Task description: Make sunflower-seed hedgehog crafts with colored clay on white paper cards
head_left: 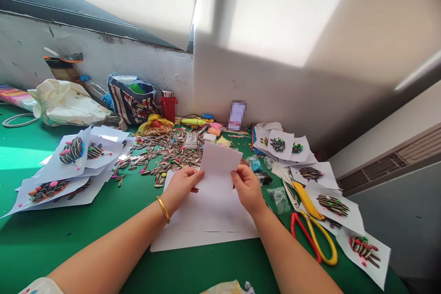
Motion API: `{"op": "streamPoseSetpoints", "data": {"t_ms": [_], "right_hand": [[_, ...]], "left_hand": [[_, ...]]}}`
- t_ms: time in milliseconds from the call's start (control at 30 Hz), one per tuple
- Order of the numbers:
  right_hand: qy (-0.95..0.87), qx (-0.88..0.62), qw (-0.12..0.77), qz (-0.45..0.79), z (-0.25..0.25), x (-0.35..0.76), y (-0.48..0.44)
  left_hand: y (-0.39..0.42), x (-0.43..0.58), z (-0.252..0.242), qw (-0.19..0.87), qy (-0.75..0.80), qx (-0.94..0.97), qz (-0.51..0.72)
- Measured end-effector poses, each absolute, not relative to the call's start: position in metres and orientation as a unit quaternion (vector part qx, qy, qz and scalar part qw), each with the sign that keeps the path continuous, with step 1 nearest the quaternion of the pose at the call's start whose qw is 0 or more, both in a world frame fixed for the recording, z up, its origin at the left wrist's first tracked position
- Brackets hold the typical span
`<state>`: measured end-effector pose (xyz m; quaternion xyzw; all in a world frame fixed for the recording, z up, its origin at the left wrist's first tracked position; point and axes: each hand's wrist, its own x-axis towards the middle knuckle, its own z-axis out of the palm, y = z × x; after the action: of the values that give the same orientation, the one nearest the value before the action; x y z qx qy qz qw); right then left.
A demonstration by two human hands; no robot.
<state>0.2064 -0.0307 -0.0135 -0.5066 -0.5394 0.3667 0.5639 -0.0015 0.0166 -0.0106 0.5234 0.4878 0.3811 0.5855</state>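
Green-topped table (pixel 76 257), white paper stack (pixel 206 234) on it, sunflower seeds (pixel 161 156) beyond. Left hand (pixel 182 187) and right hand (pixel 248 188) both pinch a white sheet (pixel 220 161) upright above the stack, narrow grip.

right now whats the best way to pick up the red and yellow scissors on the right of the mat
Best grip is the handle loops of the scissors, coming from the near side, past your right hand. The red loop and yellow loop sit closest to you on the green mat, while the blades point away toward the printed sheets, so the loops look easiest to reach.
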Motion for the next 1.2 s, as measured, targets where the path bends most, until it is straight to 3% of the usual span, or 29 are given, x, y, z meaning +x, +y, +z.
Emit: {"op": "streamPoseSetpoints", "data": {"t_ms": [200,400,467,600,733,833,933,1100,1200], "right_hand": [[-0.523,-0.512,0.597,0.329,-0.011,0.208,-0.029],[-0.522,-0.495,0.596,0.357,-0.012,0.208,-0.027],[-0.531,-0.491,0.582,0.371,-0.014,0.207,-0.027],[-0.566,-0.476,0.516,0.431,-0.018,0.202,-0.028],[-0.580,-0.475,0.482,0.454,-0.018,0.202,-0.028],[-0.576,-0.486,0.545,0.367,-0.016,0.212,-0.026],[-0.594,-0.492,0.585,0.251,-0.011,0.225,-0.026],[-0.749,-0.499,0.436,0.003,0.003,0.223,-0.036],[-0.800,-0.480,0.355,-0.052,0.007,0.211,-0.041]], "left_hand": [[0.011,0.000,-0.007,0.650,0.416,0.534,0.345],[0.016,-0.005,-0.007,0.535,0.454,0.591,0.398],[0.018,-0.006,-0.007,0.528,0.447,0.581,0.429],[0.018,-0.005,-0.010,0.612,0.404,0.499,0.461],[0.020,-0.008,-0.009,0.591,0.432,0.458,0.504],[0.022,-0.012,-0.004,0.559,0.460,0.495,0.480],[0.020,-0.013,0.001,0.462,0.467,0.615,0.436],[0.007,-0.009,0.000,0.261,0.384,0.819,0.337],[0.001,-0.007,-0.004,0.199,0.352,0.865,0.297]]}}
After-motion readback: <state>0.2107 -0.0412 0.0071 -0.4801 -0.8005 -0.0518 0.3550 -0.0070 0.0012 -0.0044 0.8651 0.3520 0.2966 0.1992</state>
